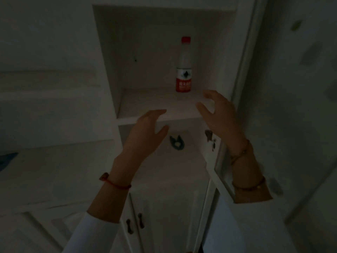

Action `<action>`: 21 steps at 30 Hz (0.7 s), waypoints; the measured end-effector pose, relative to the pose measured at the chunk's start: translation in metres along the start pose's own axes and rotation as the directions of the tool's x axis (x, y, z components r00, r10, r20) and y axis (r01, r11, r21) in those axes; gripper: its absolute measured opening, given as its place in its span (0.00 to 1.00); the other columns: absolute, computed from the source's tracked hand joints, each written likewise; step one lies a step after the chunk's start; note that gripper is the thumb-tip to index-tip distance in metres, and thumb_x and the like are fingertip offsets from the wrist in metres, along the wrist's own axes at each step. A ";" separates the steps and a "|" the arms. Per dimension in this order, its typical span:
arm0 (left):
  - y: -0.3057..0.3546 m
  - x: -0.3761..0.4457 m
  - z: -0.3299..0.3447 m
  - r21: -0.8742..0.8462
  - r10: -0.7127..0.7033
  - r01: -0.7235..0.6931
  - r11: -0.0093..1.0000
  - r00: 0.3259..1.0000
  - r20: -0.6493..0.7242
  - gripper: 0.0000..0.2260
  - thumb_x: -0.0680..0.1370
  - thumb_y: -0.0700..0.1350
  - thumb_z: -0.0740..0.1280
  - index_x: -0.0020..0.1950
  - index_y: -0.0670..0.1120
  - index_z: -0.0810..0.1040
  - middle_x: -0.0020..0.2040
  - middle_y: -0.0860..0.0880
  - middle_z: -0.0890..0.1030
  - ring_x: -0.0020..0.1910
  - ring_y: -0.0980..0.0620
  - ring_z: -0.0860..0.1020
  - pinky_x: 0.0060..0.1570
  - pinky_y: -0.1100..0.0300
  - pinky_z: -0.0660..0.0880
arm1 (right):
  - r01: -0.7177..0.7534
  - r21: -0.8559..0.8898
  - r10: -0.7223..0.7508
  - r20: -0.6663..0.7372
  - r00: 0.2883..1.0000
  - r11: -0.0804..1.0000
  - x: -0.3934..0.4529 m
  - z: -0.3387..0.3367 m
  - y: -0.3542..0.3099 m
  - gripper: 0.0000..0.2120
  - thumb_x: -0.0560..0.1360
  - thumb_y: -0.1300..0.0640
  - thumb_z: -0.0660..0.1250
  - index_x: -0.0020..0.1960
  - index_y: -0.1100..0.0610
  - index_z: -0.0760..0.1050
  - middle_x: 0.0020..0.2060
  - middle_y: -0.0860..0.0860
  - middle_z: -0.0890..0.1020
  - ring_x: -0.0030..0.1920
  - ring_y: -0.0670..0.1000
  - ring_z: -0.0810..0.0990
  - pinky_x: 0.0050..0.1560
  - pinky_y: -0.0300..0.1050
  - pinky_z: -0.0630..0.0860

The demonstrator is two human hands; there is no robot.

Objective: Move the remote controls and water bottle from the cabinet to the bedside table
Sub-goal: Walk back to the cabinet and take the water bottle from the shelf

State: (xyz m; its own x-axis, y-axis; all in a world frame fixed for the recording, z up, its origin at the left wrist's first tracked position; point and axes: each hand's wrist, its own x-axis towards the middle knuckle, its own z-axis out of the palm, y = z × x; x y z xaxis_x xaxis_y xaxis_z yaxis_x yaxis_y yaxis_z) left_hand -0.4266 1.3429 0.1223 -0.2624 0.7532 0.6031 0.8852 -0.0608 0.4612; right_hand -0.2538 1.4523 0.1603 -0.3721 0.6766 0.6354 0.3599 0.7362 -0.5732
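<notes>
Head view, in dim light: a white cabinet (109, 52) fills the frame, with an open niche whose shelf (156, 106) serves as the landmark here. The water bottle (183, 70) stands upright on that shelf, toward its back right part, with a red cap and a red-and-white label. No remote controls can be made out on the shelf.

Both hands are raised in front of the shelf's front edge, apart from the bottle. The left hand (145, 132) is at the edge, left of the bottle, its fingers loosely spread and curved and holding nothing. The right hand (218, 115) is at the shelf's right end, nearer the bottle, its fingers and thumb opened wide in a curved shape, also empty. A red string bracelet (116, 184) circles the left wrist, and two thin bracelets (244, 172) sit on the right forearm; both arms wear white sleeves.

Below the shelf lies a lower surface with a small dark blue object (176, 143) on it. Lower still are two cabinet doors with dark handles (135, 223).
</notes>
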 end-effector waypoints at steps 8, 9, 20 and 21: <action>-0.009 0.094 0.010 0.100 -0.046 0.041 0.994 0.998 0.045 0.22 0.77 0.50 0.66 0.70 0.47 0.70 0.67 0.48 0.76 0.62 0.49 0.75 0.60 0.59 0.70 | 0.054 -0.026 -0.055 -0.053 0.997 0.998 0.106 0.011 0.009 0.21 0.78 0.56 0.62 0.69 0.63 0.67 0.67 0.59 0.73 0.66 0.55 0.71 0.61 0.35 0.63; -0.012 0.105 0.014 0.103 -0.055 0.048 0.993 0.996 0.064 0.23 0.77 0.51 0.66 0.71 0.46 0.70 0.67 0.47 0.75 0.63 0.49 0.75 0.60 0.60 0.69 | 0.046 -0.025 -0.047 -0.052 0.998 0.999 0.120 0.014 0.012 0.22 0.78 0.56 0.62 0.70 0.63 0.66 0.68 0.59 0.72 0.67 0.56 0.70 0.64 0.38 0.64; -0.044 0.172 0.063 0.014 -0.257 0.264 0.965 0.927 0.275 0.28 0.78 0.54 0.64 0.75 0.45 0.63 0.72 0.44 0.70 0.68 0.47 0.71 0.68 0.55 0.67 | -0.022 -0.010 0.022 0.043 0.999 1.000 0.212 0.039 0.021 0.29 0.79 0.47 0.58 0.74 0.62 0.58 0.72 0.58 0.66 0.69 0.57 0.68 0.69 0.47 0.64; -0.045 0.175 0.064 0.003 -0.263 0.274 0.962 0.919 0.294 0.29 0.78 0.55 0.64 0.75 0.44 0.62 0.72 0.44 0.69 0.69 0.47 0.70 0.68 0.55 0.67 | -0.029 -0.010 0.029 0.052 0.998 1.000 0.217 0.041 0.021 0.28 0.79 0.47 0.58 0.73 0.61 0.59 0.71 0.58 0.67 0.68 0.57 0.69 0.67 0.45 0.65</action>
State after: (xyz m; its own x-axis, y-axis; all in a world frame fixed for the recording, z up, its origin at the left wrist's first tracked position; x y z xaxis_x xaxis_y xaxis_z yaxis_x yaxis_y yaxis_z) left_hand -0.4878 1.5195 0.1656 -0.3608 0.9008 0.2415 0.7805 0.1499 0.6069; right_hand -0.3616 1.6149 0.2649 -0.4056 0.6978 0.5903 0.3789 0.7161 -0.5862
